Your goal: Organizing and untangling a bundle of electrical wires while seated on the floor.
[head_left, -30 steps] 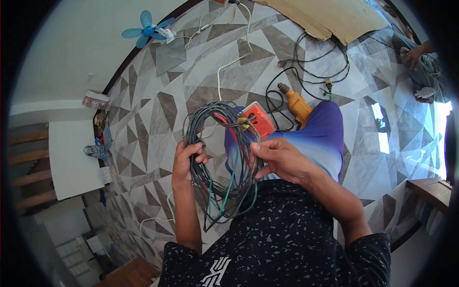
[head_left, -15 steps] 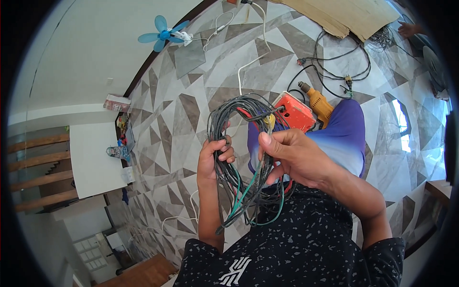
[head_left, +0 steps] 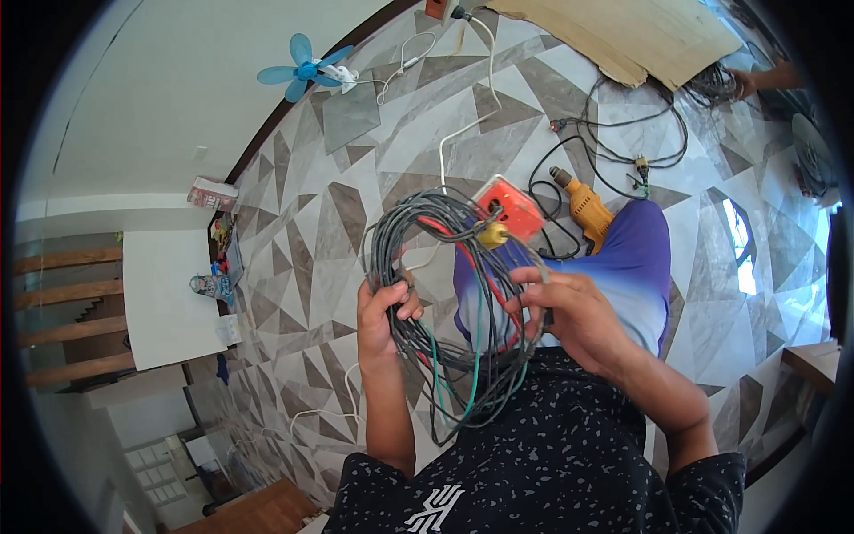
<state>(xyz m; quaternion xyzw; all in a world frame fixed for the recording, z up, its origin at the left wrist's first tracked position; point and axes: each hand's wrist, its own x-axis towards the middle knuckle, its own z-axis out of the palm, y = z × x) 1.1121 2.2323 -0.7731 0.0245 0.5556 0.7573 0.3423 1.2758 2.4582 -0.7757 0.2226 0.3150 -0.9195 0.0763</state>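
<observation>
My left hand (head_left: 387, 316) grips the left side of a coil of black cable (head_left: 414, 343) with red and green wires running through it. My right hand (head_left: 556, 311) has bent fingers around strands at the coil's right side. A yellow plug (head_left: 494, 233) hangs at the coil's upper right. Just behind it is a red-orange box (head_left: 511, 205) with dark openings. A yellow drill (head_left: 587, 209) lies beside my right knee (head_left: 636, 267), its tip pointing away from me.
Black cords (head_left: 658, 165) lie beyond the drill, below cardboard (head_left: 614, 31). Another person's hand (head_left: 747, 82) touches a wire bundle at upper right. A blue fan (head_left: 302, 69) and grey tile (head_left: 351, 116) sit at upper left. A wooden piece (head_left: 809, 360) is at right.
My right thumb has moved out of sight and those fingers now sit bent over the strands. The coil has shifted slightly down and left. The other person's hand has moved down onto the bundle.
</observation>
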